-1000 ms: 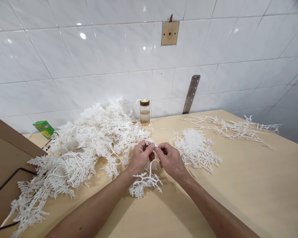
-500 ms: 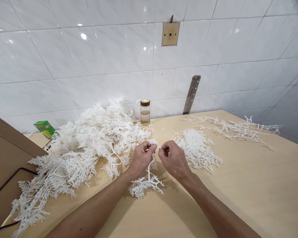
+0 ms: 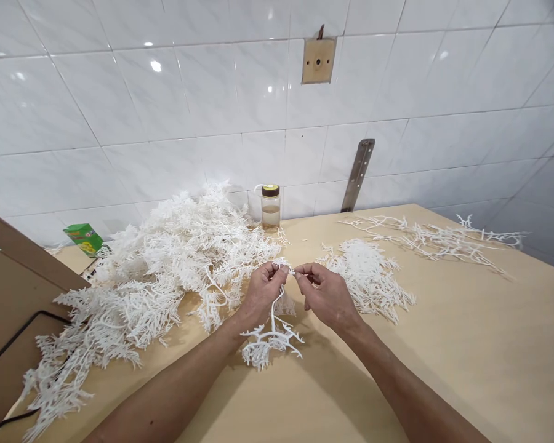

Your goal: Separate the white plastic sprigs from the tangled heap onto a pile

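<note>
The left hand (image 3: pixel 263 292) is curled almost shut, pinching the top of a white sprig (image 3: pixel 270 338) that hangs down to the table (image 3: pixel 466 344). The right hand (image 3: pixel 325 295) is curled too, its fingertips pinching the same sprig's tip. A big white pile (image 3: pixel 166 258) lies just to the left, a small pile (image 3: pixel 369 277) to the right.

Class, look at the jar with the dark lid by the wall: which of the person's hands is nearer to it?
Left. The left hand lies almost straight in front of the jar; the right hand is farther off to its right side.
</note>
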`<state>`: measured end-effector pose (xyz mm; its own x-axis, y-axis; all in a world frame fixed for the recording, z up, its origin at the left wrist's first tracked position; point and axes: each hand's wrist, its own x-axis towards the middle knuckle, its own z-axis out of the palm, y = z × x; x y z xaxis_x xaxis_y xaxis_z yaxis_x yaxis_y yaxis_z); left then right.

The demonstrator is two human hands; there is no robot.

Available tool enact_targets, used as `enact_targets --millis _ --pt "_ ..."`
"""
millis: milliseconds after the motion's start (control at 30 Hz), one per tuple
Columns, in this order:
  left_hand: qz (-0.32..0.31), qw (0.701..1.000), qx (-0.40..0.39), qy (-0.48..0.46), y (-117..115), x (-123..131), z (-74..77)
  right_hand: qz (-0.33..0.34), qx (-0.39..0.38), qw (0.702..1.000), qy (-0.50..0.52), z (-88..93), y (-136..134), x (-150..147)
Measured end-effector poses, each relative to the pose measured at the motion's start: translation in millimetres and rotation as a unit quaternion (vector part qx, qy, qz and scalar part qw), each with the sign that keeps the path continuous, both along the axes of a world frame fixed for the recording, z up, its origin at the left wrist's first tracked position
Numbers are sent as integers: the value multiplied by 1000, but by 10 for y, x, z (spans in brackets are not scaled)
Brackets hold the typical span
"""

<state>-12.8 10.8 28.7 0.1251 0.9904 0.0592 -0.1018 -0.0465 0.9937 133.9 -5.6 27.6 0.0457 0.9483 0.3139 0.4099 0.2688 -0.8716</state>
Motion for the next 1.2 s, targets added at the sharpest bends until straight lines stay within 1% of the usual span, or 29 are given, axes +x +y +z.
enact_targets --millis 200,400,700,800,867,967,1067,1133,1200 --pt "-6 999 33 15 33 -22 -56 -8 -2 1000 -7 36 -25 -6" --pt "32 996 84 24 32 -9 -71 -3 -36 999 8 57 -56 -20" --pt "23 998 61 14 -9 17 -53 -29 -34 999 -6 56 -54 -35" --pt "29 997 62 20 -22 22 -55 -30 -36 999 -8 40 -41 -46" --pt "36 996 77 32 -53 28 -47 -27 -53 998 -1 16 -25 -65" --pt "48 989 121 65 -123 44 -16 -21 -89 996 13 -37 13 -89" --pt "52 986 140 77 -163 53 21 -58 -70 995 -31 -70 66 -40" --pt "27 991 115 58 -146 49 23 -99 -36 992 -69 -64 107 59" --pt "-18 998 59 18 -98 42 -3 -147 -4 985 -86 -44 152 200"
